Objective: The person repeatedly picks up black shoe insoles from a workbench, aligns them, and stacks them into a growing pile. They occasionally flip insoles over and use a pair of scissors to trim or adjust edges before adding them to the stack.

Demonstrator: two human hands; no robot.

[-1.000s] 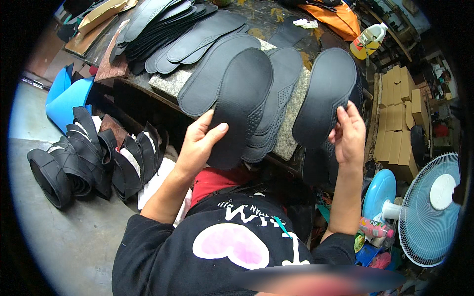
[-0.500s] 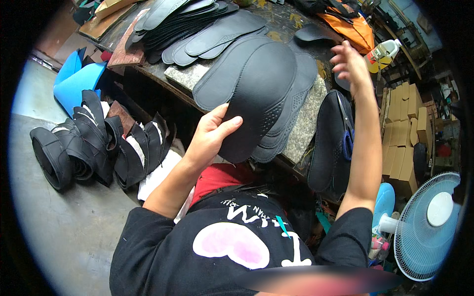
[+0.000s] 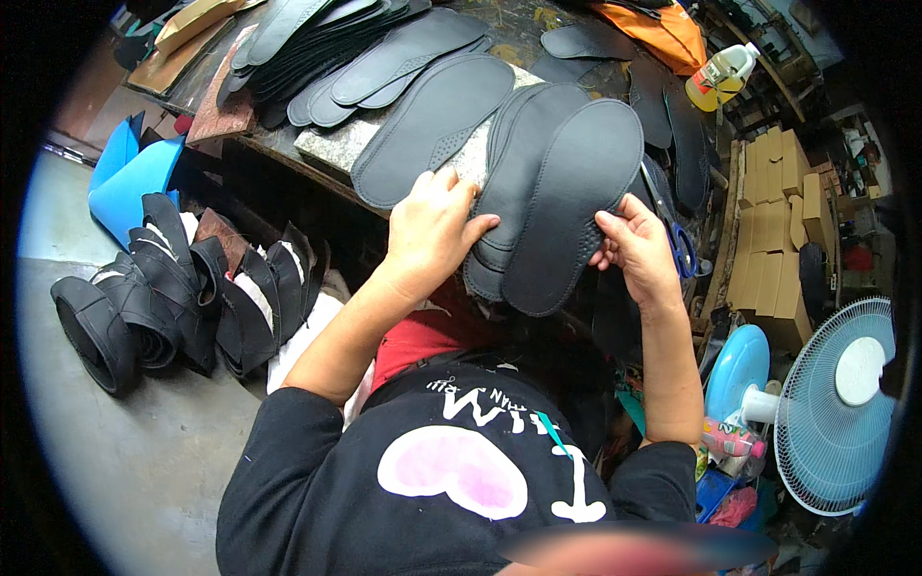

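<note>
Both hands (image 3: 642,248) pinch black insoles (image 3: 571,206), the left (image 3: 430,230) seemingly by an edge; a jug (image 3: 740,60) holds yellow liquid (image 3: 705,98).

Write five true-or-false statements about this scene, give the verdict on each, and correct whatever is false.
1. The right hand holds a black sole piece by its edge. True.
2. The left hand grips the scissors. False: its thumb is at the edge of a stack of sole pieces; the scissors are to the right of the held piece.
3. A fan stands on the person's right. True.
4. The jug contains red liquid. False: the liquid is yellow.
5. The bent blue sheet is on the person's left. True.
</note>
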